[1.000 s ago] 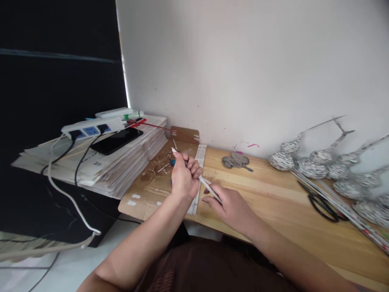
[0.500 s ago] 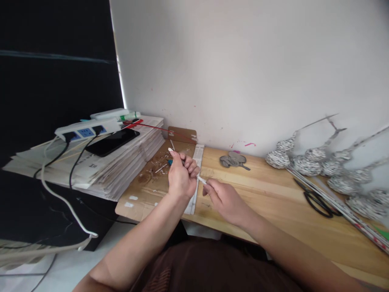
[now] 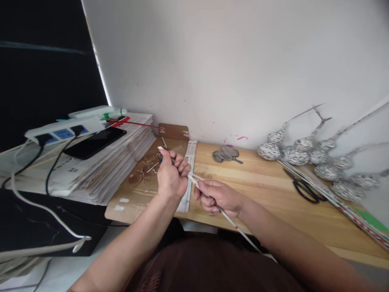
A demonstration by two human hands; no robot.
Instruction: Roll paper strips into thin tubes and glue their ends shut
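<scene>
Paper strip (image 3: 237, 228) now trails past yr R hand (image 3: 222, 196) twd lower ctr; fingers clamped on it. L hand (image 3: 172, 178), mid-frame: fingers curled tight round strip.

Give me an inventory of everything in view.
Wall: one, white, behind
Panel: one, black, left
Table: one, tan, centre
Paper strip: at least one, white, centre
Paper stack: one, whitish, left
Power strip: one, white, on stack
Phone: one, black, on stack
Cables: several, black and white, left
Cord: one, red, by stack
Cardboard: one, brown, table's left end
Scraps: many, brown and white, on cardboard
Crumpled item: one, grey, near wall
Gourd shapes: about five, mottled grey, right
Scissors: one pair, black, right
Rod bundle: one, white and red, beside scissors
Sheet: one, green, right
Left hand: one, bare, centre
Right hand: one, bare, centre
</scene>
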